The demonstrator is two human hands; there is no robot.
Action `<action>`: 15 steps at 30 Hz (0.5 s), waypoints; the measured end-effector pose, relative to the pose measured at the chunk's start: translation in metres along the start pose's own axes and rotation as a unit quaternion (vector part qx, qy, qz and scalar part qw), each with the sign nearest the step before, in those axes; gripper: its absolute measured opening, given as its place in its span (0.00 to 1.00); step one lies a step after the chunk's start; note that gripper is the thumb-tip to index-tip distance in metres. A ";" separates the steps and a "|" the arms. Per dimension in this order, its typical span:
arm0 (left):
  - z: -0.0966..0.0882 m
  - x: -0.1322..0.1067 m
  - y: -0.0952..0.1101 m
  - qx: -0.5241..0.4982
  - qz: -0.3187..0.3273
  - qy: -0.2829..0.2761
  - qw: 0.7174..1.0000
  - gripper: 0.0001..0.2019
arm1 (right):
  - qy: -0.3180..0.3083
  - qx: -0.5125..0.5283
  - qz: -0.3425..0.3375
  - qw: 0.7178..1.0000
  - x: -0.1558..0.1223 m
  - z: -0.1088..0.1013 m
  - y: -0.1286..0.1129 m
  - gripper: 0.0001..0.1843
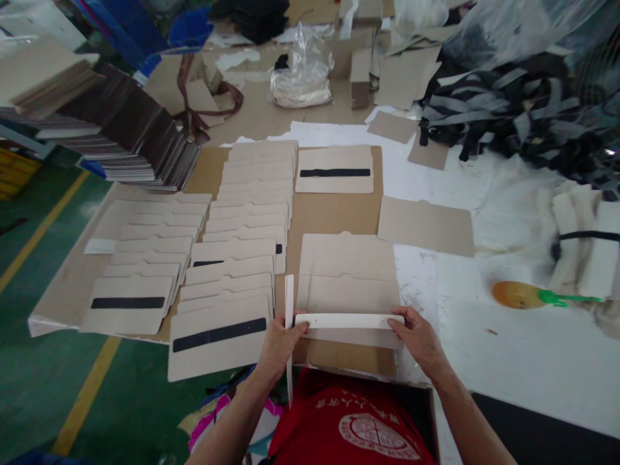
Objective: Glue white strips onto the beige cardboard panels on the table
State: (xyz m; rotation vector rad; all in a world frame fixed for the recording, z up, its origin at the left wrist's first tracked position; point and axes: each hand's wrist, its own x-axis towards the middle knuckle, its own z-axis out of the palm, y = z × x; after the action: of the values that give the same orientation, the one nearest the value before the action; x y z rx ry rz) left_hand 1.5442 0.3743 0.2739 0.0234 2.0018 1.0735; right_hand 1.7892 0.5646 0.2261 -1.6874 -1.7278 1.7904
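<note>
A long white strip point(349, 321) stretches level between my hands, lying over the lower part of a beige board point(346, 294). My left hand point(281, 342) pinches the strip's left end between thumb and fingers. A second white strip point(289, 297) runs up and down through that same hand, crossing near the first one's end. At the right end, my right hand point(419, 339) grips the strip with thumb and fingertips. Another beige board point(346, 248) with a small tab on its top edge shows just behind.
Overlapping rows of beige boards, some with black strips point(220, 334), spread to the left. A lone beige board point(426, 226) lies right. Further right is an orange-and-green bottle point(520, 295). A tall stack of boards point(135, 129) leans back left; black and grey straps point(504, 110) heap back right.
</note>
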 end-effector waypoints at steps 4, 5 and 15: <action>0.001 0.004 0.000 0.010 0.002 0.017 1.000 0.23 | 0.046 -0.040 -0.003 0.998 0.007 0.004 0.007 0.25; 0.001 0.005 0.000 0.009 0.002 0.020 1.000 0.23 | 0.057 -0.048 -0.002 0.997 0.009 0.005 0.007 0.25; 0.006 0.014 0.003 0.037 0.004 0.028 0.999 0.22 | 0.103 -0.114 -0.002 0.988 0.015 0.011 -0.004 0.25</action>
State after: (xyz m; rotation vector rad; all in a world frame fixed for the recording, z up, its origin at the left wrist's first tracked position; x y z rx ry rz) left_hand 1.5390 0.3854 0.2649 0.0411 2.0928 1.0156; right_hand 1.7733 0.5701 0.2174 -1.8763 -1.9002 1.4017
